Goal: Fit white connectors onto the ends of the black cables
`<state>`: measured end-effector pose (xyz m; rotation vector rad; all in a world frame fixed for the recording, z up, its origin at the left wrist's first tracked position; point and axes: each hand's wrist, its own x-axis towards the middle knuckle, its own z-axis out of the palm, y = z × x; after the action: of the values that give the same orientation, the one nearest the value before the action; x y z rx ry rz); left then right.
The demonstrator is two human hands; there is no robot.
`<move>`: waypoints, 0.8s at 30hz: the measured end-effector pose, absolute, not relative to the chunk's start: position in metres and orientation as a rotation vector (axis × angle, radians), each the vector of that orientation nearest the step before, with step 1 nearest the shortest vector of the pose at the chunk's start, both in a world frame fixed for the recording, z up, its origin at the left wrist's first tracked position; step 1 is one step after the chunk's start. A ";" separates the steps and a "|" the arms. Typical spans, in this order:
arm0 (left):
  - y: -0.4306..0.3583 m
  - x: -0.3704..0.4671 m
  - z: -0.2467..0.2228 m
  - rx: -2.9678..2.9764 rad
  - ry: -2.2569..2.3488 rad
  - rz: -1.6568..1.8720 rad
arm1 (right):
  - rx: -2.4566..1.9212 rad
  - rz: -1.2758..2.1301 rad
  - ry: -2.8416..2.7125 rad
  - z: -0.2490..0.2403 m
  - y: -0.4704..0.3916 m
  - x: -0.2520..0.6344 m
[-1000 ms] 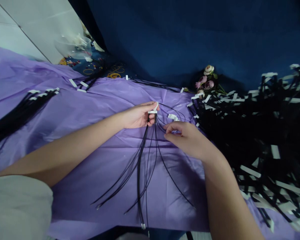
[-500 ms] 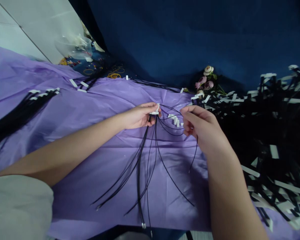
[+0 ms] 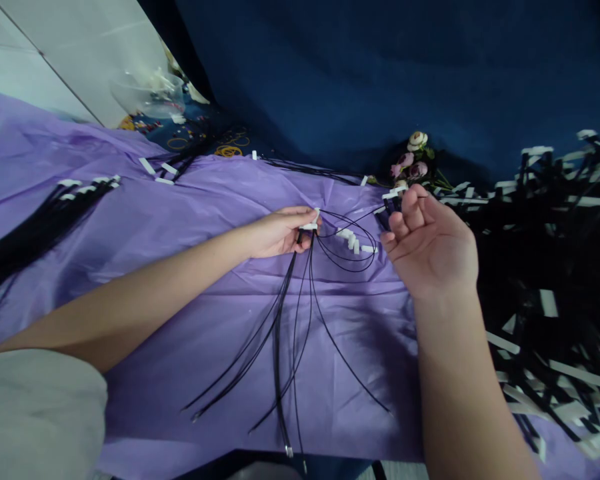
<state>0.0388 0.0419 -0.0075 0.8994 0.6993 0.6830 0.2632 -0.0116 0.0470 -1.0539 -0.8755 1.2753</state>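
Note:
My left hand (image 3: pixel 287 232) is closed on a bundle of thin black cords (image 3: pixel 279 320) by their white tags (image 3: pixel 309 227). Below it the cords hang loose, fanned out over the purple sheet, some with small metal tips. Several more cords loop out to the right of that hand. My right hand (image 3: pixel 433 243) is raised with its palm turned up and its fingers curled. One black cord (image 3: pixel 357 222) stretches from the bundle up to those fingertips, which appear pinched on it; the thumb is partly hidden.
Small white pieces (image 3: pixel 350 239) lie between my hands on the purple sheet (image 3: pixel 220 340). A large heap of tagged black cords (image 3: pixel 545 253) fills the right side. Another bundle (image 3: pixel 40 220) lies left. Behind are artificial flowers (image 3: pixel 409 163), yellow rubber bands (image 3: pixel 229 151) and a clear bowl (image 3: pixel 150 93).
My right hand has moved right and up and turned its palm upward, drawing one cord out straight. The other cords it held have sprung into loops. My left hand stays in place.

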 end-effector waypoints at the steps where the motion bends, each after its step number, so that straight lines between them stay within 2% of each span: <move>1: 0.042 0.039 -0.008 0.904 0.695 0.683 | -1.078 1.233 -0.877 0.046 -0.011 0.263; 12: 0.040 0.040 -0.007 0.910 0.724 0.728 | -0.983 1.074 -0.782 0.054 -0.014 0.254; 22: 0.038 0.043 -0.005 0.917 0.755 0.799 | -1.111 1.177 -1.236 0.056 -0.023 0.244; 24: 0.038 0.044 -0.005 0.906 0.763 0.816 | -1.197 1.095 -1.313 0.052 -0.024 0.241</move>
<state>0.0438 0.0376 -0.0048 0.9064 0.7628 0.8163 0.2408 -0.0244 0.0523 -1.1971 -1.3126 1.0953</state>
